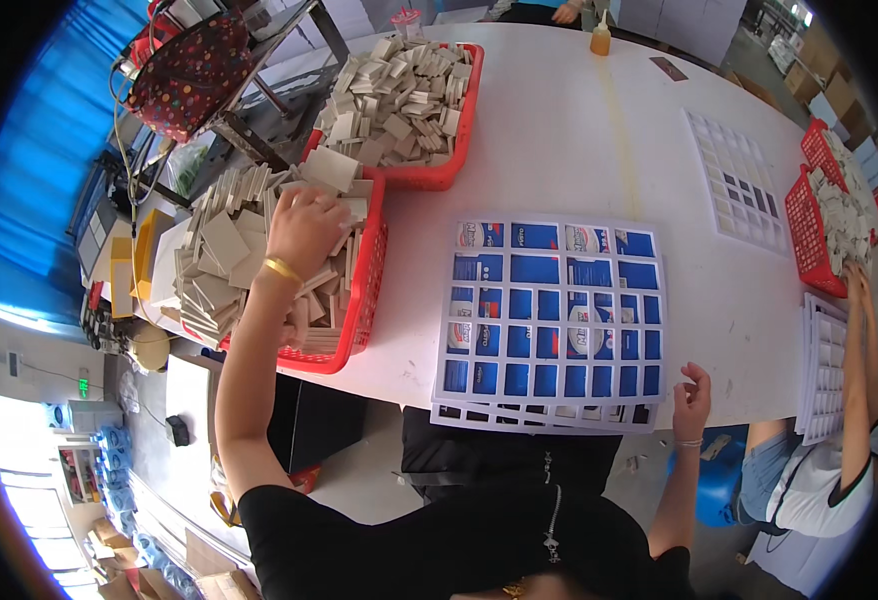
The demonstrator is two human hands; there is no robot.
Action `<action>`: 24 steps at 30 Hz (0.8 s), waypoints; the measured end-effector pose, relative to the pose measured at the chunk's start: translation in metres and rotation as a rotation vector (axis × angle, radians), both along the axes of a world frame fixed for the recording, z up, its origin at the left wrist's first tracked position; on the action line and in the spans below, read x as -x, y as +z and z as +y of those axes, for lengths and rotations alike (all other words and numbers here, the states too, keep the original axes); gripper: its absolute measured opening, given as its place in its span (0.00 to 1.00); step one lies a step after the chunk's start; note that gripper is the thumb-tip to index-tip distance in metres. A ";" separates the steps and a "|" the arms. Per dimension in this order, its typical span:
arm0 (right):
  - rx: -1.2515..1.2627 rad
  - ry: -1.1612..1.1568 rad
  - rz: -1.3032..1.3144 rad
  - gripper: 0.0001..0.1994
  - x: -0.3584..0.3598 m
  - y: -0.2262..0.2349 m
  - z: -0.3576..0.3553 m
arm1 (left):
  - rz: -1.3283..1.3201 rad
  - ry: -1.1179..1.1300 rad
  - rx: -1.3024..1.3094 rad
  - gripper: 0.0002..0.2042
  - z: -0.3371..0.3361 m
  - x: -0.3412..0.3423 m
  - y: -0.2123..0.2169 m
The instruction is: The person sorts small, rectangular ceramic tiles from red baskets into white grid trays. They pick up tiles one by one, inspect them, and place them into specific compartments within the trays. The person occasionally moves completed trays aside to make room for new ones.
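The left hand point(304, 228) reached to ten o'clock into the near red basket point(364, 300), its grip closed over loose beige tiles point(221, 245) heaped above the rim; how many it pinched could not be told. The right hand point(692, 398), fingers curled, steadied the white grid point(551, 320) at its five o'clock corner. That grid overhung the counter point(559, 140) edge, so a nudge might tip it off, and digging could spill tiles.
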State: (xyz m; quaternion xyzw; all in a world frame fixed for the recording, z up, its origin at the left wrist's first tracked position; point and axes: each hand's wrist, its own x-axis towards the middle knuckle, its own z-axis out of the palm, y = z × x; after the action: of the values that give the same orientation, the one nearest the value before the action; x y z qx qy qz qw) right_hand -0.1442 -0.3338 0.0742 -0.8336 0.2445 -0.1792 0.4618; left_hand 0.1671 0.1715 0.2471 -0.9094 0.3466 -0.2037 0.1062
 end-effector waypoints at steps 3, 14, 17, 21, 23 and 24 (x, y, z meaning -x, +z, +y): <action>0.070 0.101 -0.028 0.19 -0.020 0.008 0.023 | -0.015 -0.093 0.288 0.10 -0.020 0.049 0.019; -0.324 0.819 0.032 0.19 -0.092 0.060 0.171 | 1.165 -0.018 1.764 0.07 -0.138 0.167 -0.112; -0.274 0.807 0.034 0.16 -0.088 0.046 0.154 | 1.337 0.085 1.712 0.07 -0.136 0.162 -0.133; -0.773 0.697 0.021 0.10 -0.089 0.034 0.144 | 1.331 0.036 1.361 0.07 -0.136 0.146 -0.148; -0.757 0.706 -0.010 0.16 -0.095 0.034 0.133 | 1.091 -0.151 1.211 0.06 -0.143 0.134 -0.158; -0.795 0.671 -0.066 0.17 -0.098 0.047 0.133 | 1.120 -0.158 1.219 0.07 -0.149 0.127 -0.155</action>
State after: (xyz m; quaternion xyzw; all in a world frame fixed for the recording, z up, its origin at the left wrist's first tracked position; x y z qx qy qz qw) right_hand -0.0462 -0.2005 0.1209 -0.6203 -0.0018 0.0594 0.7821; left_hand 0.0397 0.0227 0.0921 -0.7473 0.2398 0.1200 -0.6080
